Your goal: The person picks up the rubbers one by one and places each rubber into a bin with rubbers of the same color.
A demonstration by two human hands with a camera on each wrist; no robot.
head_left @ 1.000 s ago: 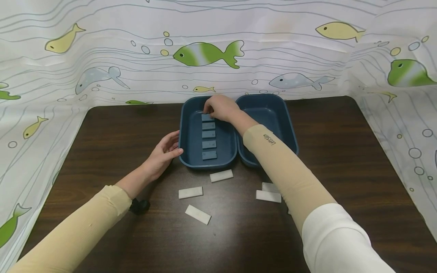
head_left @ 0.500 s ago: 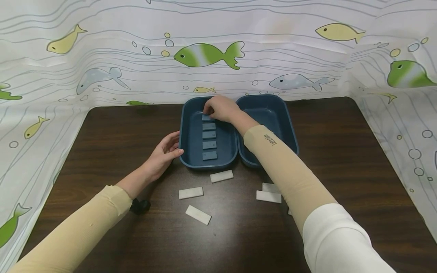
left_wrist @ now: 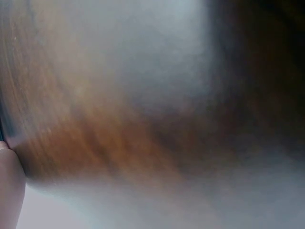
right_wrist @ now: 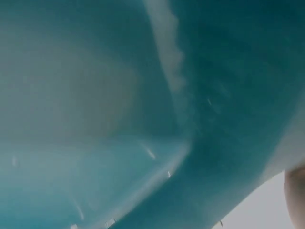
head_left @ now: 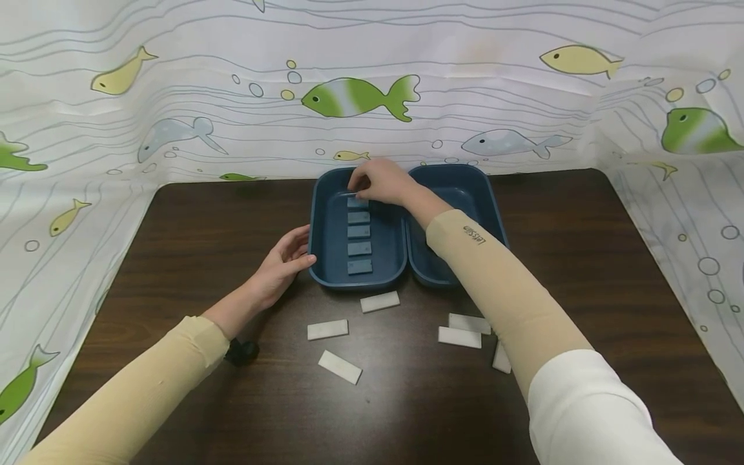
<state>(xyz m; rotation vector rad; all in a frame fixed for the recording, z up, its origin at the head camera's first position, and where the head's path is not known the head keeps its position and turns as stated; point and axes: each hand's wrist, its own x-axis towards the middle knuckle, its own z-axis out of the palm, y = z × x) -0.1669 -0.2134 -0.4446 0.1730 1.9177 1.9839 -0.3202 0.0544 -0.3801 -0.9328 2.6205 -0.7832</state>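
In the head view, a blue open case of two joined trays stands at the table's back. Several small flat blue rectangular tiles [head_left: 359, 232] lie in a column in its left tray [head_left: 386, 258]. My left hand [head_left: 279, 268] holds that tray's left side, thumb at the rim, fingers against the outer wall. Over the column's far end is my right hand [head_left: 383, 181], thumb and index finger bent and apart, just above the farthest tile [head_left: 358, 203]. Nothing shows between them. The left wrist view has a blurred thumb [left_wrist: 10, 186]; the right wrist view shows blurred blue tray wall [right_wrist: 228, 119].
Several white rectangular tiles lie on the dark table [head_left: 232, 213] before the case, among them one close to the left tray [head_left: 380, 302] and two overlapping ones [head_left: 459, 337] at the right. The right tray [head_left: 459, 177] is partly behind the right arm. A fish-print curtain [head_left: 360, 39] surrounds the table.
My right hand has risen slightly off the farthest blue tile, which shows a little more. My left hand stays on the tray. The view has shifted slightly.
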